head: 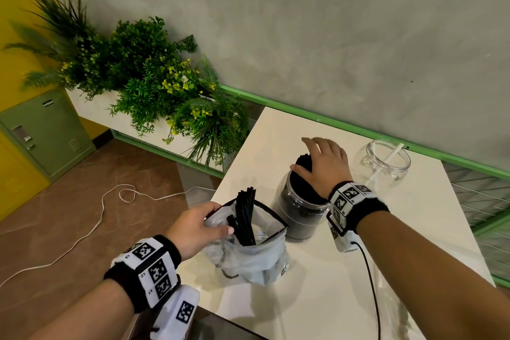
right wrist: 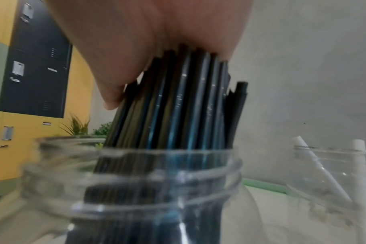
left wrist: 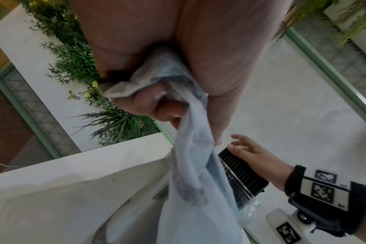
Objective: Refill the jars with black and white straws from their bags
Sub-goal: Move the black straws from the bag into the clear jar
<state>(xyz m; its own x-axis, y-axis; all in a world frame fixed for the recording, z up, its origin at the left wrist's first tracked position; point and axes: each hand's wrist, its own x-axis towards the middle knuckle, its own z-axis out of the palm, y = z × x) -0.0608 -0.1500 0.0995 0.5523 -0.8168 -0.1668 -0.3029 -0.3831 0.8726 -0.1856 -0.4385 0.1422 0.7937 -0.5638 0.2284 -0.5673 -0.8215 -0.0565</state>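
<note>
A clear plastic bag [head: 248, 259] stands on the white table [head: 317, 298] with several black straws [head: 245, 215] sticking out of it. My left hand [head: 198, 226] grips the bag's rim [left wrist: 190, 165] on its left side. Right of the bag stands a clear jar [head: 300, 215] packed with black straws [right wrist: 178, 107]. My right hand [head: 325, 160] lies flat on the tops of those straws, fingers straight and thumb beside the bundle. A second clear jar [head: 386, 165] farther right holds a couple of white straws [right wrist: 357, 165].
A grey wall with a green rail [head: 358, 130] runs behind the table. A planter of green plants [head: 154, 85] stands left of the table. A white cable [head: 105, 201] lies on the brown floor. Lockers [head: 47, 132] are at the far left.
</note>
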